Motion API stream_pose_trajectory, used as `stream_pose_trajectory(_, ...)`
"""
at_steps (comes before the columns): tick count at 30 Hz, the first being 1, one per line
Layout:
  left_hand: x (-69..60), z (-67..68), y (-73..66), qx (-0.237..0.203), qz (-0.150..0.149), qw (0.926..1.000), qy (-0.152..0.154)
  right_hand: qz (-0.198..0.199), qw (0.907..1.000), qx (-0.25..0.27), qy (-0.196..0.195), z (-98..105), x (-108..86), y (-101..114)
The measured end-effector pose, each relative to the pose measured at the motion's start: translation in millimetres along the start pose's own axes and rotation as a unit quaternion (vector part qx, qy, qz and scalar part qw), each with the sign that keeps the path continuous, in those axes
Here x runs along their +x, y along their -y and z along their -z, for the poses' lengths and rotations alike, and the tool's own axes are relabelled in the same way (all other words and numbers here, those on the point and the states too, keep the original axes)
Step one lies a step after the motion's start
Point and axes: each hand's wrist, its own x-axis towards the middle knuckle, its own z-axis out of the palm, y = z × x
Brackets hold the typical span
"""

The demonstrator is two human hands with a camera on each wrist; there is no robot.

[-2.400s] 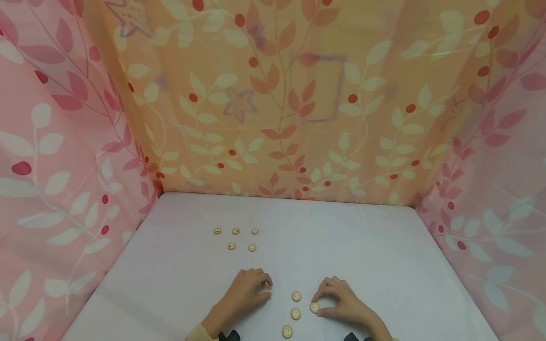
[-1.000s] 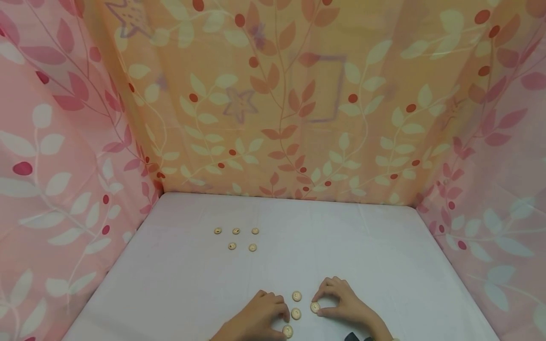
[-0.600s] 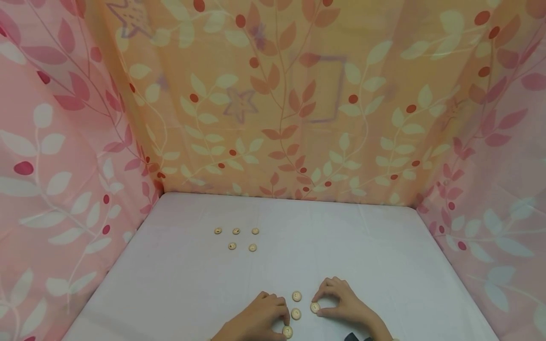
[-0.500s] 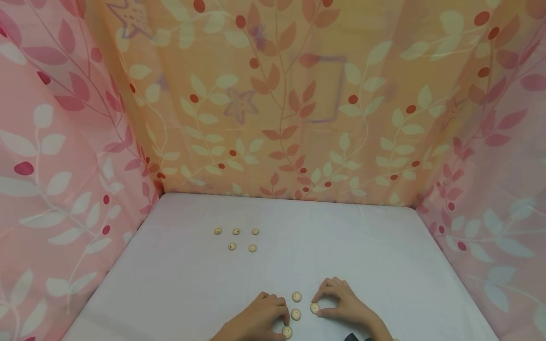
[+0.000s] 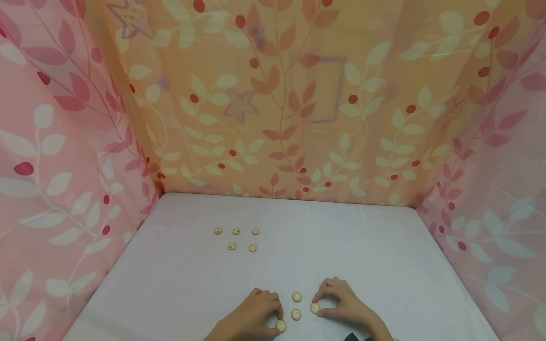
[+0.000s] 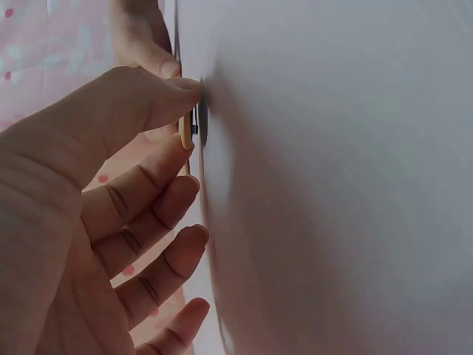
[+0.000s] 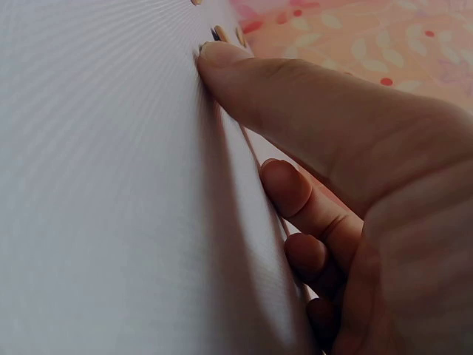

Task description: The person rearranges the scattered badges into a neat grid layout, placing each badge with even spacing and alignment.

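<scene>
Several small round beige discs, button-like with dark marks on top, lie on the white table. My left hand (image 5: 256,312) pinches one disc (image 5: 280,326) between thumb and fingertips at the near side. In the left wrist view that disc (image 6: 185,132) is seen edge-on, with something dark on its underside, tilted up by the table surface. My right hand (image 5: 343,303) pinches another disc (image 5: 315,308) that lies on the table; in the right wrist view the thumb of the right hand (image 7: 332,140) hides it. Between the hands lie an upper disc (image 5: 296,296) and a lower disc (image 5: 296,314).
Farther back on the left of the table (image 5: 362,246) are several more discs in two rows, among them a back-row disc (image 5: 236,231) and a front-row disc (image 5: 252,247). A leaf-patterned orange curtain (image 5: 281,94) closes the back; pink curtains (image 5: 51,142) hang at the sides.
My left hand came down and right to the nearest disc, took hold of it, and has shifted it slightly left and away from me. The right hand stays in place on its disc.
</scene>
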Motion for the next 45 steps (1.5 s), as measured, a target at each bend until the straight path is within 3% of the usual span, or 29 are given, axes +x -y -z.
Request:
stream_pose_trajectory(9,-8.0,7.0,10.2,-0.014,0.048,0.9987,-0.007,0.018,0.9998,0.01,-0.005,0.1,-0.7,-0.7)
stream_pose_trajectory(18,-15.1,16.9,24.3,0.002,0.065,0.9969,-0.044,0.022,0.9997,0.009,-0.007,0.1,0.1,-1.4)
stream_pose_trajectory(29,-21.8,26.4,50.6,0.017,0.086,0.9924,-0.086,0.019,0.9998,0.008,-0.008,0.3,0.0,-0.7)
stream_pose_trajectory(38,-26.1,33.3,71.7,0.015,0.134,0.9869,-0.088,0.014,0.9998,0.01,-0.006,1.0,-0.4,1.4)
stream_pose_trajectory(45,-30.9,39.1,86.5,0.028,0.15,0.9807,-0.122,0.005,0.9999,0.011,-0.002,1.2,-0.1,2.8)
